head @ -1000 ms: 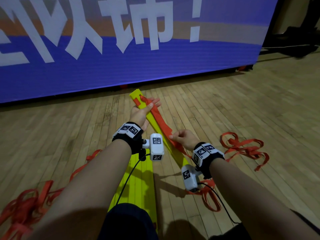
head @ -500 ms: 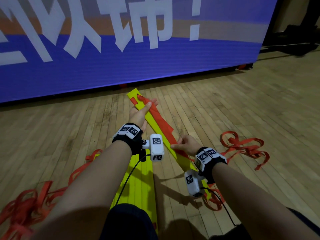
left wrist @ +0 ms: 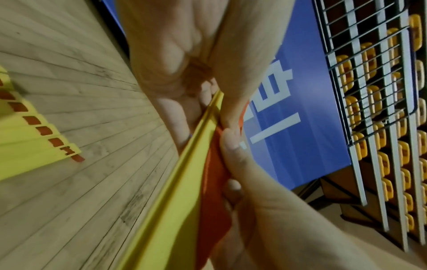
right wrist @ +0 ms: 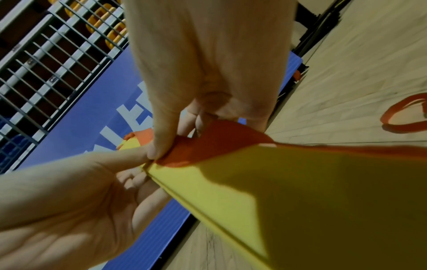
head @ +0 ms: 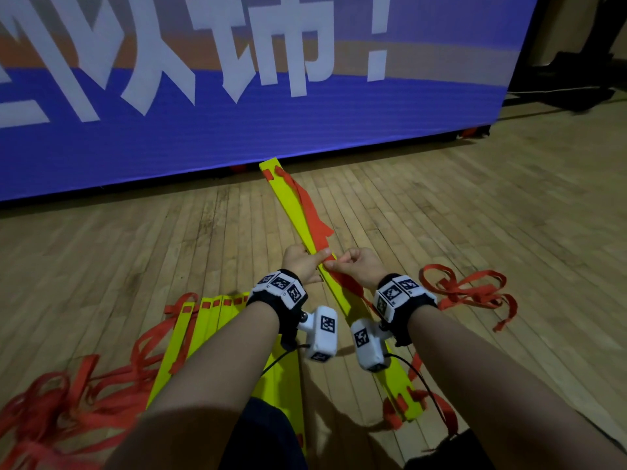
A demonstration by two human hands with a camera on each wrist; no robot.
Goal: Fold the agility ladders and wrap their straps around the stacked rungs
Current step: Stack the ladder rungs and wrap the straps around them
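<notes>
At the far left of the head view, loose red-orange webbing straps (head: 51, 412) lie piled on the wooden plank floor (head: 475, 232). Beside them a second set of flat yellow plastic rungs (head: 217, 320) rests fanned out on the floor, not yet gathered.

The left hand (head: 300, 266) grips the stacked bundle of long yellow plastic rungs (head: 295, 212) near its middle. The fingers curl under the bundle and the thumb lies across its top face. This grip probably holds the rungs aligned and raised off the floor, so a strap can pass around them.

The flat red-orange wrapping strap (head: 314, 215) lies along the top face of the bundle, running from its far end toward the hands. The right hand (head: 356, 269) pinches this strap between thumb and curled fingers, just beside the left thumb, at the bundle's right edge. The pinch probably keeps the strap taut for the next turn.

At the far right, more red-orange strap loops (head: 471, 293) lie on the floor.
</notes>
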